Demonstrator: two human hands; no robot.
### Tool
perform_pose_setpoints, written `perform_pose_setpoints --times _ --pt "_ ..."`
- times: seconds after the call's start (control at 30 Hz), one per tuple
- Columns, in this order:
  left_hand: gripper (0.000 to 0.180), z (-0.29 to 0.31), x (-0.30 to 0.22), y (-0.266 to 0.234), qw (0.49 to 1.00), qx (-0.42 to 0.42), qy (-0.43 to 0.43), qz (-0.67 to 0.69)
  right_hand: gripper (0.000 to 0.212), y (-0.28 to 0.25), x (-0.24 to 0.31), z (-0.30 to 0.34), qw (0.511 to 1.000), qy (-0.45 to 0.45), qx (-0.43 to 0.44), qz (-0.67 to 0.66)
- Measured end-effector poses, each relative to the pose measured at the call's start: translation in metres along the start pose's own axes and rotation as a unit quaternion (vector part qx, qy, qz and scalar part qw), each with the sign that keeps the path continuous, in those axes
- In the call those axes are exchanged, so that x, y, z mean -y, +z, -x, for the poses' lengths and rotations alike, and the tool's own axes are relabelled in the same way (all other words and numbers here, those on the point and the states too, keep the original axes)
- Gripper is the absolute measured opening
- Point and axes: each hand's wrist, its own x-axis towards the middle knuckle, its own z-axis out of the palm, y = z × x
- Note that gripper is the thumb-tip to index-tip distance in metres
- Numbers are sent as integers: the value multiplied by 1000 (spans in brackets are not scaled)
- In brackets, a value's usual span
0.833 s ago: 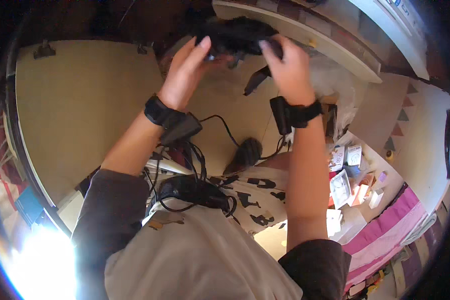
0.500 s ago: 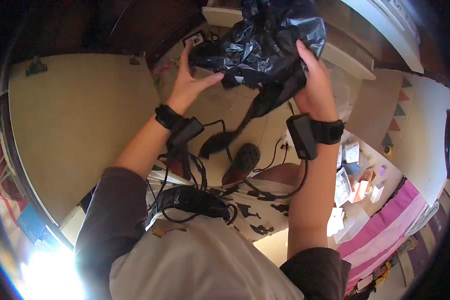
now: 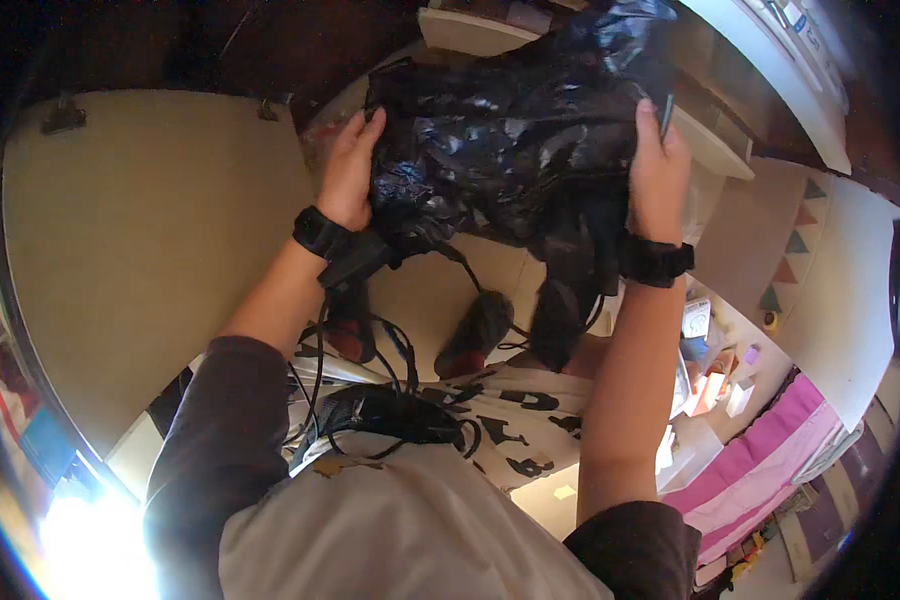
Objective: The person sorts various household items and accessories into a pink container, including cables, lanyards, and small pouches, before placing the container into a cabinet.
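A crumpled, shiny black plastic bag (image 3: 500, 150) is spread out in front of me, held up above the floor. My left hand (image 3: 350, 168) grips its left edge, thumb on the near side and the other fingers mostly hidden. At the opposite edge my right hand (image 3: 660, 175) is closed on the bag with the thumb up; its remaining fingers are out of sight behind the plastic. A long dark strip (image 3: 562, 315) hangs below the bag's right part. What the bag holds, if anything, cannot be seen.
Black cables (image 3: 405, 345) run from a black pouch (image 3: 385, 412) at my waist. A pale board (image 3: 155, 250) with clips stands on the left. Dark shoes (image 3: 475, 335) are on the floor below. Small boxes (image 3: 710, 385) and a pink striped cloth (image 3: 760, 460) lie at right.
Both hands have moved apart, the right one outward to the right, and the bag is stretched wider and lower. The hanging dark strip has swung to the right.
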Motion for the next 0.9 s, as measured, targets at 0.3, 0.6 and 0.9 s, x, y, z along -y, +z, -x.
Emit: perform_pose_setpoints --times 0.3,0.6,0.9 --pt "41 34 26 -6 995 34 54 81 68 1 -9 28 986 -39 152 -59" --pt "48 22 36 -6 996 79 35 1 63 -46 -44 17 983 -44 75 163" --pt "30 15 45 -3 980 159 109 58 48 -62 -35 4 997 49 11 -57"
